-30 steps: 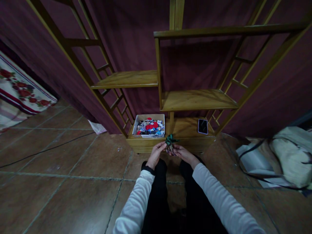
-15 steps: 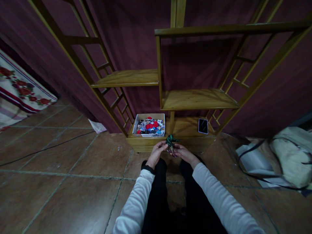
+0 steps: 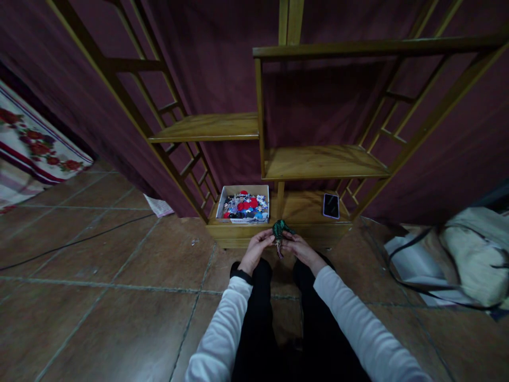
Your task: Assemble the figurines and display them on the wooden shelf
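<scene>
A small, dark green, shiny piece of thin material with a brownish-purple lower part [image 3: 280, 230] is held in front of the person's knees, near the front edge of a low wooden shelf. It is bunched at the top and tapers to a narrow end that hangs downward; what exactly it is cannot be told at this size. The left hand [image 3: 255, 252] pinches it from one side, thumb uppermost, and the right hand [image 3: 302, 251] grips it from the other, so both hands are close together with the piece clamped between their fingers. A black band [image 3: 240, 275] circles the left wrist, below a white long sleeve [image 3: 214, 331]; black trousers [image 3: 254, 339] cover the legs.

Just beyond the hands, a shallow, open, pale cardboard box [image 3: 250, 189] sits at the left end of the bottom shelf [image 3: 300, 207], filled with a jumble of small red, blue, white and black pieces [image 3: 245, 205]. A dark-screened phone in a light purple case [image 3: 331, 206] lies towards the right end. The yellowish-brown wooden shelf unit [image 3: 326, 163] stands against a dark maroon curtain [image 3: 222, 69]. On the brown tiled floor [image 3: 151, 323], a thin black cable [image 3: 79, 243] runs at left, and a cream fabric bag [image 3: 477, 254] rests at right.
</scene>
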`<action>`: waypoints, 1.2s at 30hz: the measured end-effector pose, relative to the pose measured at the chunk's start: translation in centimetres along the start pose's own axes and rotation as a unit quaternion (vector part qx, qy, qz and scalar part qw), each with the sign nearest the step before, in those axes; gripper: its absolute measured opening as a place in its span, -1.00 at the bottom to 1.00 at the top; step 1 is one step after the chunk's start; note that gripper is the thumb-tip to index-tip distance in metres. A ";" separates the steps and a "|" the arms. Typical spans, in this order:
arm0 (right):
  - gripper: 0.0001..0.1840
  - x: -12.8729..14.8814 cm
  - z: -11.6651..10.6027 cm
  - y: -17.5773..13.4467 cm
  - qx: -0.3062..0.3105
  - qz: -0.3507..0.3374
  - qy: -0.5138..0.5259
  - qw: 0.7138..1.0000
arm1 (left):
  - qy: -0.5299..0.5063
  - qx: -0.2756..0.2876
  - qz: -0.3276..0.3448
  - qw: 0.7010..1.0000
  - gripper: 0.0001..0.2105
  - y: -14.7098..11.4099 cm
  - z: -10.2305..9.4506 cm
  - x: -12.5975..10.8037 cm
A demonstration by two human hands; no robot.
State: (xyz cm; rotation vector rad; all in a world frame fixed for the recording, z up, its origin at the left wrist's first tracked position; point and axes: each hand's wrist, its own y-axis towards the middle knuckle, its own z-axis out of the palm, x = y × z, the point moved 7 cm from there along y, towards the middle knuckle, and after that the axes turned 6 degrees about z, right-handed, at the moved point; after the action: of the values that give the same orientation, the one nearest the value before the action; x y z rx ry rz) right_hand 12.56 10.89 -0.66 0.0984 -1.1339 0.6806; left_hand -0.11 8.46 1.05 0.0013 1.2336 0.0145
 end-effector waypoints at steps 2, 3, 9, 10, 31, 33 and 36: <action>-0.61 0.1 -0.2 0.1 -0.002 -0.006 -0.001 1.000 | 0.002 -0.006 -0.003 1.000 -0.59 0.0 -0.1 0.1; -0.60 0.1 -0.2 0.1 -0.004 -0.010 -0.001 1.000 | 0.002 -0.009 -0.005 1.000 -0.59 0.0 -0.2 0.1; -0.60 0.6 -0.9 0.3 -0.034 -0.041 0.010 0.999 | 0.001 -0.008 -0.010 1.000 -0.56 -0.1 0.0 -0.1; -0.59 0.6 -1.0 0.4 -0.040 -0.047 0.011 0.998 | 0.000 -0.007 -0.009 1.000 -0.56 -0.2 0.1 -0.1; -0.55 0.1 -2.6 0.9 -0.114 -0.070 0.001 0.991 | 0.019 -0.061 0.015 0.998 -0.58 0.3 -1.0 1.0; -0.56 0.0 -2.7 0.9 -0.113 -0.069 0.014 0.991 | 0.029 -0.066 0.023 0.997 -0.62 0.4 -1.1 0.9; -0.59 -0.1 -2.5 0.9 -0.100 -0.061 0.021 0.993 | 0.040 -0.073 0.033 0.996 -0.65 0.4 -1.3 0.9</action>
State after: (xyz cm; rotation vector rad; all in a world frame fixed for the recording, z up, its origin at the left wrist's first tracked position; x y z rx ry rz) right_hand 14.06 12.63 -2.10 -0.0161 -1.1406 0.4555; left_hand -1.06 8.90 -0.24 -0.0857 1.3094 0.1637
